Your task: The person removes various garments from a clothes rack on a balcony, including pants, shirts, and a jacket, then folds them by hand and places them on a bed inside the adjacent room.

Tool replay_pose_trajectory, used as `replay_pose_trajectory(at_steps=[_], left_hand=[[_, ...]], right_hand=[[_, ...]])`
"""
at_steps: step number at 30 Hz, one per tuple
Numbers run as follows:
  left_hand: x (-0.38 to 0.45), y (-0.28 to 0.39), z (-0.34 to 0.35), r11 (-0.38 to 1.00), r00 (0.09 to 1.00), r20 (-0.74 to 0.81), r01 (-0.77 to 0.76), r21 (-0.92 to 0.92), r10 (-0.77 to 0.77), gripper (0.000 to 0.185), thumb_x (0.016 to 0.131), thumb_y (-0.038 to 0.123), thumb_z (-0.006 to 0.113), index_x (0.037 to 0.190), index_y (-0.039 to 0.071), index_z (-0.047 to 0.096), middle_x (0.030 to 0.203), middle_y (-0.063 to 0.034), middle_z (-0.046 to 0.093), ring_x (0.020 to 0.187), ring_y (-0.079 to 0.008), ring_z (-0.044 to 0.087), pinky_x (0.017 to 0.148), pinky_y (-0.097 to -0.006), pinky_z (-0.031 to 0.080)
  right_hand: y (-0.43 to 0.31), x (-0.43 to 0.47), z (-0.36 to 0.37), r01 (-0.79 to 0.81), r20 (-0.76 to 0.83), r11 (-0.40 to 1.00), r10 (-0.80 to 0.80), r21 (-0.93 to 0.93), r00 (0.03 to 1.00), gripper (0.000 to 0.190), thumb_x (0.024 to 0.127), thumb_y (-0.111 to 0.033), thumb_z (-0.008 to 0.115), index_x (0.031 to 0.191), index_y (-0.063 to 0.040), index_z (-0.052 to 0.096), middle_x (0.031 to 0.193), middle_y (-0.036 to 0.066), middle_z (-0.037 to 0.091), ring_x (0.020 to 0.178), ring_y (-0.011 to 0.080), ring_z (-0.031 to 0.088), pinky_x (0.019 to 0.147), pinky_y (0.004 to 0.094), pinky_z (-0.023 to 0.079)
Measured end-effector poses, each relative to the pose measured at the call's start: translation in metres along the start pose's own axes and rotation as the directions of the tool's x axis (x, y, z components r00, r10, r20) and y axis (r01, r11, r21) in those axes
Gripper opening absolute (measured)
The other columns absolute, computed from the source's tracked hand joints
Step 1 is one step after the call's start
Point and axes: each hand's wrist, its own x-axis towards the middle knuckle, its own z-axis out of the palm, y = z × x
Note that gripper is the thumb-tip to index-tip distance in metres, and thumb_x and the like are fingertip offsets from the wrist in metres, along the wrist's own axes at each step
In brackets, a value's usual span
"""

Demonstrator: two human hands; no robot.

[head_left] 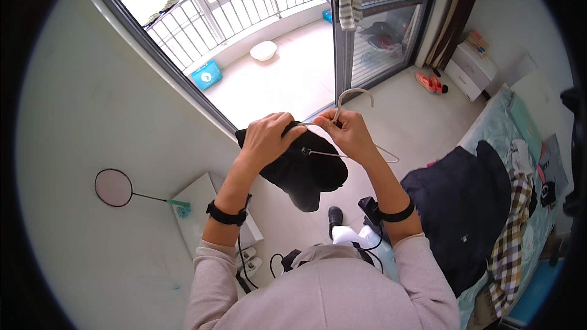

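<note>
A thin pale clothes hanger [390, 155] is held up in front of my chest, its hook curving upward above my right hand [347, 134]. That hand pinches the hanger close to the base of the hook. A piece of black clothing [298, 174] hangs from my left hand [269, 141], which grips its upper edge beside the hanger's top arm. A small black clip [306, 151] sits on the end of the hanger's lower bar, in front of the black cloth. Folds hide the garment's exact kind and the hanger's far end.
A bed [486, 110] on the right carries a dark navy garment [458, 211] and a plaid shirt [511, 224]. A white cabinet [197, 201] with a badminton racket [113, 188] stands left. Ahead, a sliding glass door [341, 55] opens onto a balcony with a white basin [263, 50].
</note>
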Motion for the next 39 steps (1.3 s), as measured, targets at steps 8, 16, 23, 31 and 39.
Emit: replay_pose_trajectory(at_steps=[8, 16, 23, 31, 39], left_hand=[[0.105, -0.130, -0.001, 0.997, 0.947, -0.309, 0.080, -0.018, -0.082, 0.031, 0.091, 0.030, 0.067, 0.077, 0.003, 0.060, 0.068, -0.0117, 0.056, 0.063, -0.0301, 0.058, 0.056, -0.0379, 0.045], [0.174, -0.354, 0.002, 0.983, 0.879, -0.449, 0.184, 0.005, -0.163, 0.039, 0.090, 0.026, 0.068, 0.068, 0.000, 0.051, 0.065, -0.0171, 0.050, 0.060, -0.0369, 0.051, 0.055, -0.0410, 0.041], [0.226, -0.544, 0.015, 0.978, 0.885, -0.426, 0.208, 0.005, -0.186, 0.045, 0.092, 0.029, 0.066, 0.066, -0.001, 0.046, 0.062, -0.0165, 0.045, 0.058, -0.0370, 0.047, 0.053, -0.0414, 0.038], [0.341, -0.660, 0.070, 0.990, 0.919, -0.377, 0.138, 0.030, -0.117, 0.042, 0.091, 0.030, 0.068, 0.065, 0.002, 0.050, 0.062, -0.0141, 0.051, 0.057, -0.0346, 0.052, 0.054, -0.0412, 0.041], [0.428, -0.794, 0.068, 0.881, 0.733, -0.497, 0.321, -0.348, -0.464, 0.045, 0.101, 0.028, 0.057, 0.069, -0.001, 0.044, 0.061, -0.0103, 0.030, 0.058, -0.0152, 0.027, 0.051, -0.0348, 0.030]], right_hand=[[0.104, 0.104, 0.065, 0.610, 0.096, 0.660, -0.640, -0.438, 0.762, 0.035, 0.084, -0.021, 0.073, 0.109, -0.003, 0.057, 0.110, 0.016, 0.059, 0.102, 0.0342, 0.059, 0.092, 0.0422, 0.046], [0.195, 0.302, 0.070, 0.615, 0.366, 0.367, -0.555, -0.698, 0.747, 0.029, 0.069, -0.033, 0.079, 0.066, -0.011, 0.060, 0.073, 0.004, 0.063, 0.092, 0.0208, 0.061, 0.102, 0.0406, 0.039], [0.174, 0.481, 0.060, 0.563, 0.263, 0.452, -0.569, -0.692, 0.780, 0.037, 0.071, -0.033, 0.080, 0.064, -0.008, 0.054, 0.071, 0.005, 0.057, 0.083, 0.0254, 0.059, 0.075, 0.0380, 0.049], [0.158, 0.674, 0.121, 0.613, 0.320, 0.487, -0.557, -0.622, 0.767, 0.037, 0.078, -0.040, 0.077, 0.085, -0.006, 0.064, 0.091, 0.009, 0.059, 0.098, 0.0284, 0.057, 0.087, 0.0387, 0.049], [0.221, 0.858, 0.113, -0.006, 0.427, 1.000, 0.000, 0.014, 0.904, 0.029, 0.088, -0.022, 0.075, 0.097, 0.004, 0.066, 0.076, 0.003, 0.061, 0.076, 0.0076, 0.052, 0.070, 0.0268, 0.048]])
